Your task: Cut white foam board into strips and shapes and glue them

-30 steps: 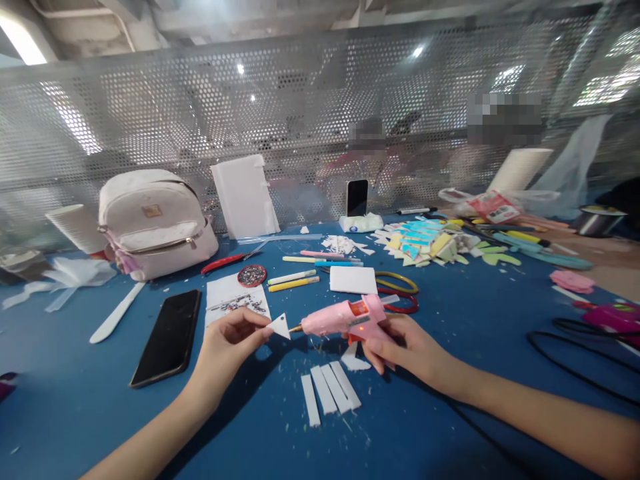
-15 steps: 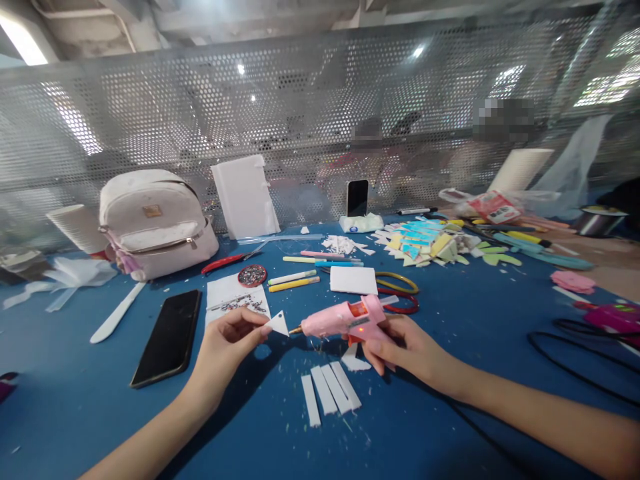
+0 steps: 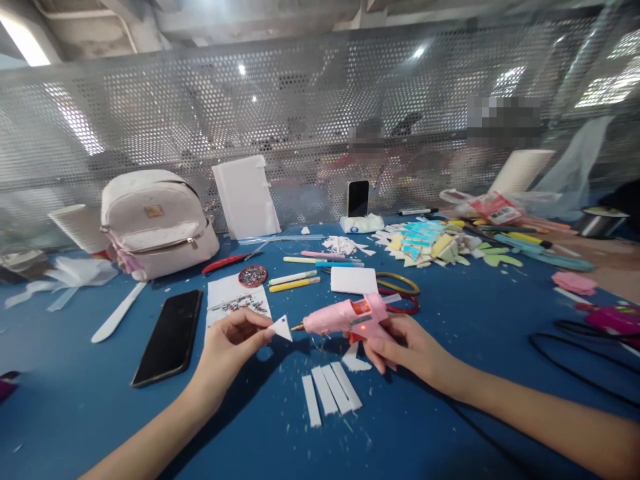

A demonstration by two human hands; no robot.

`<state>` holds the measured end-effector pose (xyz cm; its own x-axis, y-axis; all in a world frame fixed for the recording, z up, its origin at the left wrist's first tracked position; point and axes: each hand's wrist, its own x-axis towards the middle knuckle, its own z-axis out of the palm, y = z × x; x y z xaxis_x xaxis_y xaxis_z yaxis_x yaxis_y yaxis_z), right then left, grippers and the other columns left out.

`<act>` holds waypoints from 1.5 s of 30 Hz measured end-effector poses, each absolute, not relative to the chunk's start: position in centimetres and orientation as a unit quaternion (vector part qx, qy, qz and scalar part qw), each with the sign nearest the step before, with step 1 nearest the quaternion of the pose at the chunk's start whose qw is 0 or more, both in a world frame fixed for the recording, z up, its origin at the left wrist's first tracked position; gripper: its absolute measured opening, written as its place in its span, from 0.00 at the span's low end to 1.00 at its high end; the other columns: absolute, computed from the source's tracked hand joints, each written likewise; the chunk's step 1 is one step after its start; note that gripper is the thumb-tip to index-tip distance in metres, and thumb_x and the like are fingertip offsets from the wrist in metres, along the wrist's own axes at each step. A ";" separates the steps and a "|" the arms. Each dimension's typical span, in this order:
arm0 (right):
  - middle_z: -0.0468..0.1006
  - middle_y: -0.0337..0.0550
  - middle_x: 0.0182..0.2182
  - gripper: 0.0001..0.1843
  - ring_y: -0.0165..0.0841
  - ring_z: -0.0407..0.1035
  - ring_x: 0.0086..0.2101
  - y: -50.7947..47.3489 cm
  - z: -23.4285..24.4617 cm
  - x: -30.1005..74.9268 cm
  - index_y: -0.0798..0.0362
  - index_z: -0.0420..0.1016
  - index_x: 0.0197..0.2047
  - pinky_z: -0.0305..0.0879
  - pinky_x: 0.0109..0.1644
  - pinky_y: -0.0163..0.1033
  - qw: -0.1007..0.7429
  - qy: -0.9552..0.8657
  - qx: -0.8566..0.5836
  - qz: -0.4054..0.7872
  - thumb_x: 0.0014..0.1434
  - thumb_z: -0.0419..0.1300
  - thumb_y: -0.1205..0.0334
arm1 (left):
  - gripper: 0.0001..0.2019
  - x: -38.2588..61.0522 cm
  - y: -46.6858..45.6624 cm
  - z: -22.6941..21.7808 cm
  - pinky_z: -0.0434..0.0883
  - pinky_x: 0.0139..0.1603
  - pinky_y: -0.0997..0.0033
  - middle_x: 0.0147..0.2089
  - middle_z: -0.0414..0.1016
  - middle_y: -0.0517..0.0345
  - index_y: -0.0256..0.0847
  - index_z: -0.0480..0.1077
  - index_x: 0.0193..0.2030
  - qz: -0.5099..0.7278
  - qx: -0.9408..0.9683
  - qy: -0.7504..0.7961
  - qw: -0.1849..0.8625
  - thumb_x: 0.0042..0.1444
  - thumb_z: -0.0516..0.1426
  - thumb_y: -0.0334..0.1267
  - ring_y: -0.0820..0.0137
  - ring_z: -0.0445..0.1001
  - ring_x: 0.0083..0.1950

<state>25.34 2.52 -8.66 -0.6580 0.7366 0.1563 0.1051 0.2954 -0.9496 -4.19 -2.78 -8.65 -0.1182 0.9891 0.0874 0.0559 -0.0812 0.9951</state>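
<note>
Between thumb and fingers, my left hand [image 3: 235, 339] pinches a small white triangle [image 3: 283, 328] with a dark dot on it. My right hand [image 3: 400, 341] is wrapped round the handle of a pink glue gun [image 3: 340, 318]. The gun's metal nozzle points left and is right beside the triangle's edge; whether they touch I cannot tell. Below the gun lie several white strips [image 3: 330, 390] on the blue table [image 3: 240, 427]. An irregular white scrap [image 3: 356, 359] sits close under my right hand.
A black phone [image 3: 169, 339] and a white plastic knife [image 3: 119, 313] lie left, before a white backpack [image 3: 157, 223]. Markers [image 3: 295, 285], a white block [image 3: 353, 280] and a round tray of beads [image 3: 253, 276] lie beyond my hands. Cut scraps [image 3: 425, 240] are piled behind, with a cable [image 3: 575, 360] at right.
The triangle has tilted and dropped slightly in my left hand, its lower corner now below the nozzle. My right hand keeps the glue gun almost in place.
</note>
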 end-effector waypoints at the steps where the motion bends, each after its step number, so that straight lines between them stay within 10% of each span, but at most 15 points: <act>1: 0.70 0.37 0.19 0.26 0.27 0.58 0.20 2.5 -8.6 25.3 0.54 0.70 0.25 0.63 0.34 0.37 0.301 -0.746 -0.281 0.523 0.65 0.57 0.42 | 0.08 -4.2 -2.8 -8.7 0.72 0.35 0.78 0.32 0.80 0.59 0.39 0.77 0.31 0.536 0.503 0.518 0.437 0.47 0.70 0.39 0.74 0.75 0.32; 45: 0.69 0.38 0.20 0.28 0.27 0.58 0.20 3.5 -7.2 25.6 0.52 0.66 0.27 0.57 0.25 0.35 0.363 -0.742 -0.344 0.446 0.65 0.54 0.36 | 0.07 -5.0 -2.6 -7.5 0.76 0.41 0.69 0.35 0.80 0.55 0.41 0.78 0.33 0.465 0.617 0.542 0.330 0.51 0.65 0.41 0.65 0.78 0.36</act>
<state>25.62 3.53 -7.18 -0.4995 0.8347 0.2322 0.1866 0.3654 -0.9120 -5.02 -2.56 -7.51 -0.0208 0.9759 0.2173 0.3622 -0.1953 0.9114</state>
